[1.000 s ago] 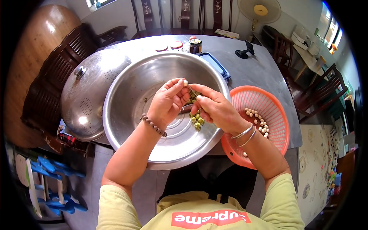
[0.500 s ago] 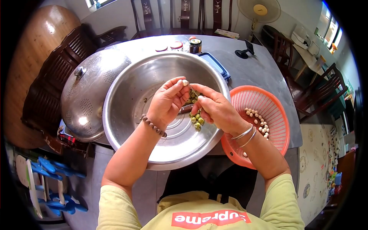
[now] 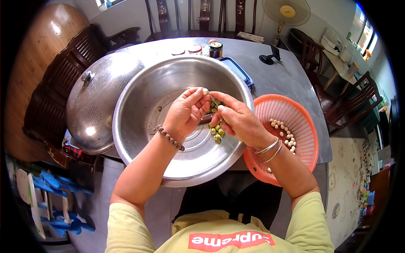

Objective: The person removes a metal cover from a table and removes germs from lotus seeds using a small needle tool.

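My left hand point(image 3: 185, 110) pinches a pale lotus seed point(image 3: 205, 91) between thumb and fingertips, above a large steel basin point(image 3: 139, 158). Close beside it, my right hand point(image 3: 240, 120) grips a thin metal pick point(image 3: 214, 100), whose tip is at or very near the seed. Below the hands, several green husks point(image 3: 217, 134) lie in the basin, partly covered by my fingers. A brown handle point(image 3: 205, 119) shows between the hands; the rest of that tool is hidden. Under my right forearm, an orange plastic basket point(image 3: 310, 122) holds several pale seeds point(image 3: 288, 135).
A domed steel lid with holes point(image 3: 101, 101) leans at the basin's left. Behind the basin stand jars point(image 3: 215, 49) and a blue-rimmed container point(image 3: 237, 71). A black stand point(image 3: 268, 58) is farther back on the grey table point(image 3: 278, 84). Wooden chairs surround it.
Both hands stay almost in place, with the seed and pick still held. The seed has shifted very slightly to the right.
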The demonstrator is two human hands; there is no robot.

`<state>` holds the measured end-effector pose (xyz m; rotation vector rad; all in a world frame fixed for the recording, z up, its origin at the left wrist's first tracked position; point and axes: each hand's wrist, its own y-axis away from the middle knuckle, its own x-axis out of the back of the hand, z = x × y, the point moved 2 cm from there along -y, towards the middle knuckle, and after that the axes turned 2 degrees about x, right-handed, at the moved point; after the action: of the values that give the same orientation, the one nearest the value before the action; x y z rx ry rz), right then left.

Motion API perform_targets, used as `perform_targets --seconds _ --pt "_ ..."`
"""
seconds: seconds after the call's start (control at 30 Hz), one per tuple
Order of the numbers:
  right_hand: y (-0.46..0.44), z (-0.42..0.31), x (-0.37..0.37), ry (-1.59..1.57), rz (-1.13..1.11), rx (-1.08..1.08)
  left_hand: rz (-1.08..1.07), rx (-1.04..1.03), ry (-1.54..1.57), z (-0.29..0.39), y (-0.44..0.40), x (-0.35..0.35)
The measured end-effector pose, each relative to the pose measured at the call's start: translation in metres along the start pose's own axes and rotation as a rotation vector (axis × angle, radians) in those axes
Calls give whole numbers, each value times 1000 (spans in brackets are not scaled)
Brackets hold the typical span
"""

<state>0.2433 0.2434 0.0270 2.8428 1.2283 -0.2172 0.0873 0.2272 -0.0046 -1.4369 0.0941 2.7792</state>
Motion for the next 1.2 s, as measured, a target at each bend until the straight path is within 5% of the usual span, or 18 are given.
perform_targets --seconds 1.2 --pt "2 2 2 102 27 12 7 -2 6 0 0 -2"
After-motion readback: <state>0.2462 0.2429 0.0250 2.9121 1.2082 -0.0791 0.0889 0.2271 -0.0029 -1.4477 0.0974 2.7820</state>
